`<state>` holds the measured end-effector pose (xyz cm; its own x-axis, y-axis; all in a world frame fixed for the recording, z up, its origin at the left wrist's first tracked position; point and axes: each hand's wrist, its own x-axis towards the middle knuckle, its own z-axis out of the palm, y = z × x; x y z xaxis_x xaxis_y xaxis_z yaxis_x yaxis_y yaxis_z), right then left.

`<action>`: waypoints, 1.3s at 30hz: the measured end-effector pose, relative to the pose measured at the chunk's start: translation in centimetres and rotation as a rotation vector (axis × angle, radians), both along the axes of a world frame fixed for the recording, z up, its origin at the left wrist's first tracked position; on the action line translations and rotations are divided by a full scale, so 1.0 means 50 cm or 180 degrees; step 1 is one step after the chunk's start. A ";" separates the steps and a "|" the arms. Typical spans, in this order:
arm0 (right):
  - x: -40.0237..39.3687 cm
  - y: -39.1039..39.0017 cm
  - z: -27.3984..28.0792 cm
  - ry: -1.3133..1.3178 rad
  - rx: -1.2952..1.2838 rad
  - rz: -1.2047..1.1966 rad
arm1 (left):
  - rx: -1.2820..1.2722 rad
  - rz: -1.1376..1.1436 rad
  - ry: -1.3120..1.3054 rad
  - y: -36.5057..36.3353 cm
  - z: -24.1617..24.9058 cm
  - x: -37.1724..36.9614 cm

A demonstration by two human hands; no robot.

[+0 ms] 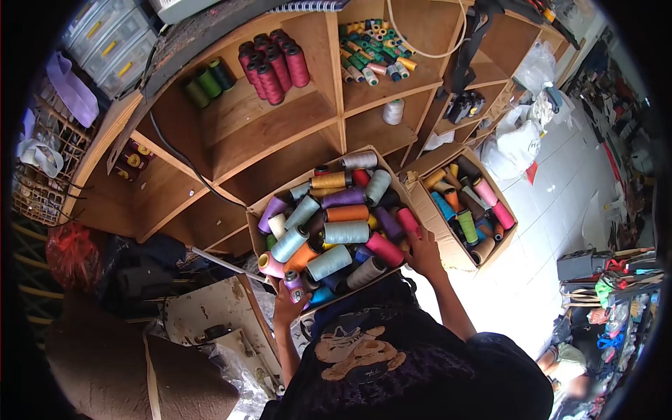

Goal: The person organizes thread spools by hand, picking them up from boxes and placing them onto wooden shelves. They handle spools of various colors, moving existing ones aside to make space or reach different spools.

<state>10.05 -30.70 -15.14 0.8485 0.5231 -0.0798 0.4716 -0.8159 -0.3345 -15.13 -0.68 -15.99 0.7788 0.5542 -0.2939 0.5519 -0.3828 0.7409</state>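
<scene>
A cardboard box [253, 225] full of thread spools is right in front of my body. Light blue spools [329, 262], an orange spool [346, 213] and purple ones lie in it at mixed angles. At its near left corner, my left hand [285, 308] is closed around a small purple thread spool [292, 281] with a pale label. My right hand [424, 255] grips the box's right edge, its fingertips close to a pink spool [407, 220]. Part of the right fingers is hidden by the rim.
Wooden shelves [273, 145] behind the box hold dark red spools [271, 73], green spools [208, 82] and many small ones [374, 52]. A second box [448, 260] of spools stands to the right on white tiles. A person [565, 367] is at the lower right.
</scene>
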 end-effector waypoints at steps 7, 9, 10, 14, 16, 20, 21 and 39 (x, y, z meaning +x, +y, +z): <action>-0.043 0.024 0.003 0.0420 -0.0194 0.0102 | 0.0041 -0.0003 -0.0077 -0.003 0.002 -0.002; -0.050 0.036 0.025 0.0324 0.0041 0.0132 | 0.0031 0.0033 -0.0038 -0.004 -0.001 -0.001; -0.052 0.037 0.040 0.0323 0.0259 0.0218 | 0.0022 0.0053 -0.0007 -0.006 -0.002 -0.003; -0.059 0.051 0.049 0.0214 0.0478 0.0360 | 0.0012 0.0113 0.0104 -0.014 -0.007 -0.004; -0.053 0.053 0.053 0.0312 0.0433 0.0415 | 0.0173 -0.0027 -0.0285 -0.014 -0.025 -0.012; -0.058 0.041 0.046 0.0062 0.0617 0.0575 | 0.0358 -0.0214 -0.0773 -0.029 -0.049 -0.030; -0.063 0.037 0.046 0.0245 0.0729 0.0555 | 0.0468 -0.0229 -0.0819 -0.041 -0.034 -0.030; -0.120 0.022 0.050 0.1229 0.1115 0.0419 | 0.0511 -0.2497 -0.0865 -0.188 0.029 0.108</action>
